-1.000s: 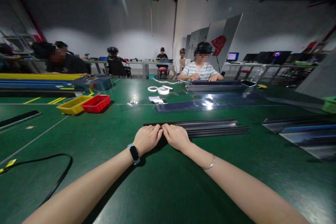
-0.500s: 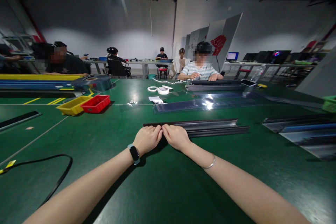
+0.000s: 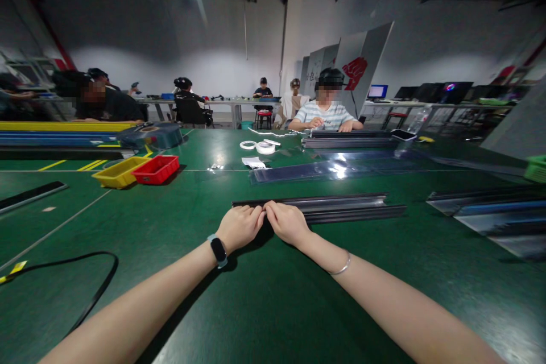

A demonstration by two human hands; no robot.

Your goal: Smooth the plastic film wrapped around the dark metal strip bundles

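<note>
A long black channel-shaped metal profile (image 3: 354,215) lies crosswise on the green table (image 3: 273,307). My left hand (image 3: 239,228), with a watch band (image 3: 218,250) at its wrist, is closed over the left end of the profile. Right beside it, my right hand (image 3: 288,224) is also closed on the profile, its thumb side meeting the left thumb. Both sets of fingertips are hidden behind the knuckles. To the right of my hands the rest of the profile shows uncovered.
Yellow (image 3: 120,173) and red bins (image 3: 156,169) stand at left. White tape rolls (image 3: 265,148) and a clear plastic strip (image 3: 315,169) lie beyond the profile. More profiles (image 3: 490,213) rest at right; a black cable (image 3: 100,290) curves at left. Across the table sits a person (image 3: 326,114).
</note>
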